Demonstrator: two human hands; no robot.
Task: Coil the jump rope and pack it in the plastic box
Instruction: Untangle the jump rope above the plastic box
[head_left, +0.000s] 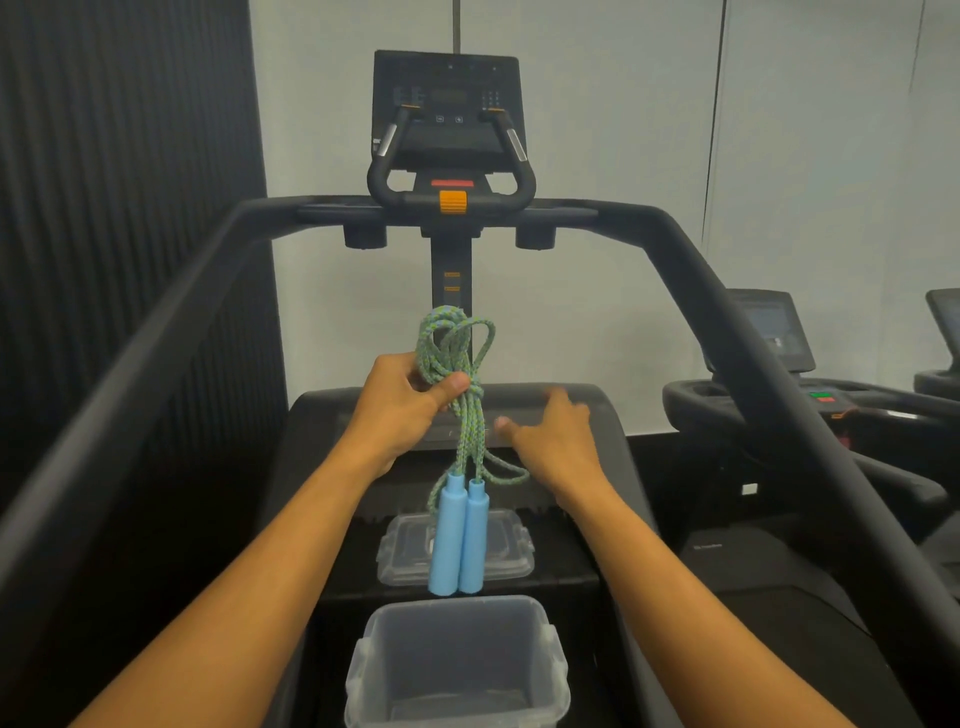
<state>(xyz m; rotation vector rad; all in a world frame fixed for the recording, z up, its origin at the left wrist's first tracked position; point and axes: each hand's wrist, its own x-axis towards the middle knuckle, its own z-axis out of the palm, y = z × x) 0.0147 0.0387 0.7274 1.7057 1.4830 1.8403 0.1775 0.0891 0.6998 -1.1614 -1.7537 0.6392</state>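
Big black treadmill (691, 270) fills most of the view, console up top. On its deck, nearest the camera, sits the clear plastic box (550, 670), open and looking empty, with its lid (511, 551) lying flat just behind it. The jump rope (457, 364) is bunched into loose green loops, left hand (410, 400) pinched tight around the bundle, two blue handles (460, 538) dangling side by side above the box. Right hand (556, 436) is just beside the rope, fingers spread, holding nothing.
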